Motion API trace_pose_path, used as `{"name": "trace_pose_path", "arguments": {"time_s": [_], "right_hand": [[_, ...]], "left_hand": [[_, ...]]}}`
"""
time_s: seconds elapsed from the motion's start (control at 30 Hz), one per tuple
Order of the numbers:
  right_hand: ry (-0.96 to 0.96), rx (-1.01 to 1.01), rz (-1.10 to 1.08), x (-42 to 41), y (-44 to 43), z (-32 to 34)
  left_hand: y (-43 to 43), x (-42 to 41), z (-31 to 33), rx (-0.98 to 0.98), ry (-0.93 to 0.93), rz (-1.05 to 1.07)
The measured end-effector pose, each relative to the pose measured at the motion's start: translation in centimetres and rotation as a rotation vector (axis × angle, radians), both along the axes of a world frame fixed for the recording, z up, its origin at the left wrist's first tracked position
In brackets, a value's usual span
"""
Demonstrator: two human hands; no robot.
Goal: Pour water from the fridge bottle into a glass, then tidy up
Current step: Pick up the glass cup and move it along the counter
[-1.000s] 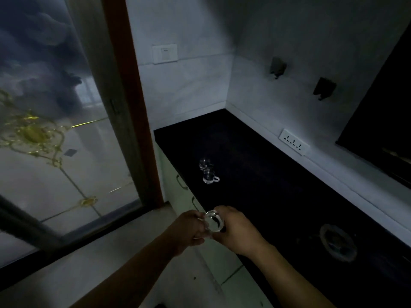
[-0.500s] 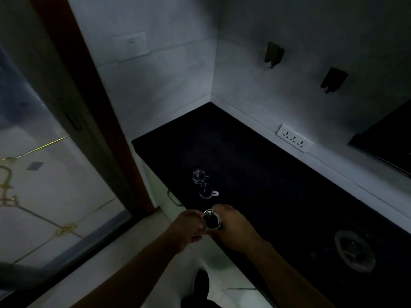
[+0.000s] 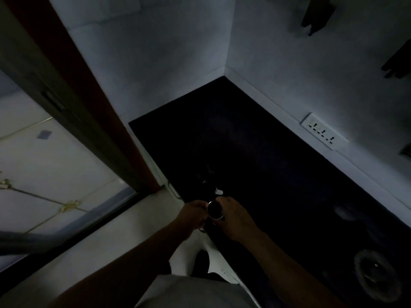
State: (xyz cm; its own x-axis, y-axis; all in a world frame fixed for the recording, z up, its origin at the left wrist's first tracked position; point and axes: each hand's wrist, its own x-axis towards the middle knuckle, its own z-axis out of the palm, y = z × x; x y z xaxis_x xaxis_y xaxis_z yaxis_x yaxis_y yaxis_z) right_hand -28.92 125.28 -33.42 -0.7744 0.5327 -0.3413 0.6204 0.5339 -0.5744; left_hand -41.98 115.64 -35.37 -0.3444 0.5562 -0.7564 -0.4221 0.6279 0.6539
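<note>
A small clear glass cup [image 3: 215,210] is held between both hands at the front edge of the black countertop [image 3: 255,152]. My left hand [image 3: 193,215] grips its left side, and my right hand [image 3: 233,216] curls round its right side. Just beyond them, another glass cup [image 3: 211,188] with a pale handle stands on the counter, hard to make out in the dark. No bottle is in view.
A wall socket [image 3: 323,131] sits above the counter at the right. A round glass dish [image 3: 375,276] lies at the counter's near right. A wood-framed glass door [image 3: 73,121] stands to the left. White cabinet fronts [image 3: 171,192] run below the counter edge.
The view has tilted down and moved closer to the counter. Both hands still hold the glass cup and have brought it closer to the cups on the counter.
</note>
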Motion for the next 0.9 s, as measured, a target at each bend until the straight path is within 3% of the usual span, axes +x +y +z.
{"name": "trace_pose_path", "arguments": {"time_s": [0.3, 0.53, 0.73, 0.9], "right_hand": [[-0.044, -0.012, -0.056, -1.5, 0.9, -3.9], [-0.097, 0.048, -0.058, -1.5, 2.3, -10.4], [-0.099, 0.026, -0.111, -1.4, 2.6, -11.0], [-0.118, 0.088, -0.12, -1.3, 1.6, -7.8]], "left_hand": [[1.9, -0.9, -2.8, -0.06, 0.113, -0.064], [3.1, -1.2, -4.1, -0.095, 0.049, -0.061], [3.5, -1.2, -4.4, -0.139, 0.148, -0.12], [3.0, -1.6, -3.4, -0.081, 0.084, -0.178]]}}
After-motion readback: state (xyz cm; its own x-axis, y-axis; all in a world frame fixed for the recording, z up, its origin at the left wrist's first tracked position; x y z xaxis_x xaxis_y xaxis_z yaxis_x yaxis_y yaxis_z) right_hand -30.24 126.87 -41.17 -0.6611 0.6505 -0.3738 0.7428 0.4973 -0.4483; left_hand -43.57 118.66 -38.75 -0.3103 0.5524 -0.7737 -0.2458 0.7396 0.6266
